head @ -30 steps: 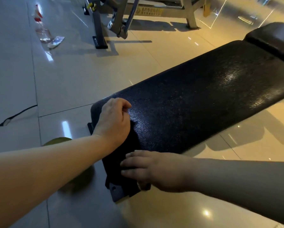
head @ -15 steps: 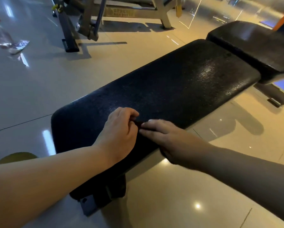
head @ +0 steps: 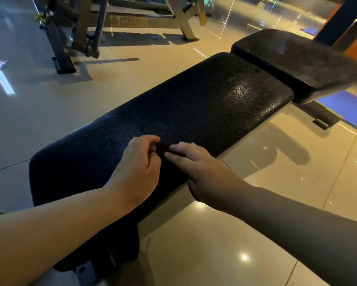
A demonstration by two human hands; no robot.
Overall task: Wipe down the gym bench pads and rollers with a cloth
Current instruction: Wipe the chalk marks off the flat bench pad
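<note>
In the head view, a long black bench pad is seen running from the near left to the far right, with a second, shorter pad just beyond its far end. Both hands are laid on the near half of the long pad. The left hand is curled, its fingers pinched on a dark fold that appears to be the cloth, though it can hardly be told from the pad in the dim light. The right hand is spread flat, its fingertips touching the same fold. A tiled floor and a metal machine frame are seen at the far left.
</note>
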